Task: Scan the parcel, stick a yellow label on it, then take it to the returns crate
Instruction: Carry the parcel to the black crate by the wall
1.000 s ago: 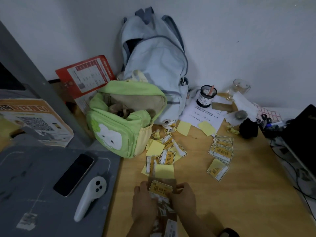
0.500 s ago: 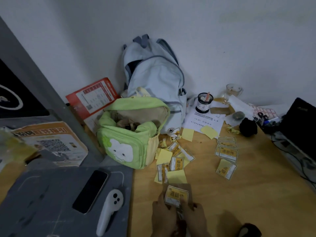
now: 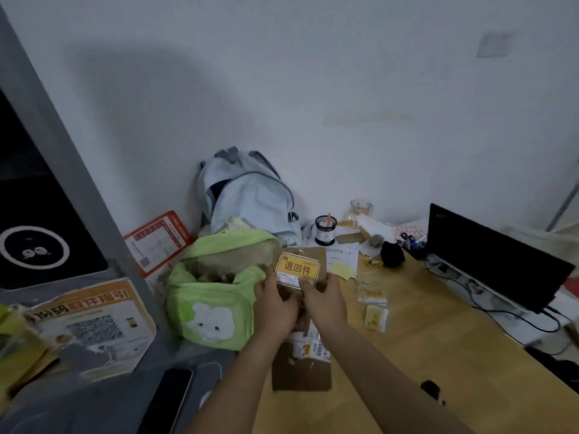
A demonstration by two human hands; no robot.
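A flat brown paper parcel [image 3: 300,374] is held up above the wooden desk, its long side running away from me. A yellow label [image 3: 297,270] with black characters lies on its far end. My left hand [image 3: 275,305] grips the parcel's left edge just below the label. My right hand [image 3: 326,303] holds the right edge, its thumb pressing on the label's lower right corner. A white printed sticker [image 3: 308,347] shows lower on the parcel, between my forearms. No returns crate is in view.
A green bag [image 3: 208,311] and a pale blue backpack [image 3: 250,198] stand left of the parcel. Loose yellow labels [image 3: 374,305] lie on the desk [image 3: 438,355] to the right. A black monitor [image 3: 488,261] with cables sits far right. A phone [image 3: 169,399] lies at lower left.
The parcel with the label has been lifted off the desk and raised in front of me. Both hands came up with it. The view has tilted upward towards the wall.
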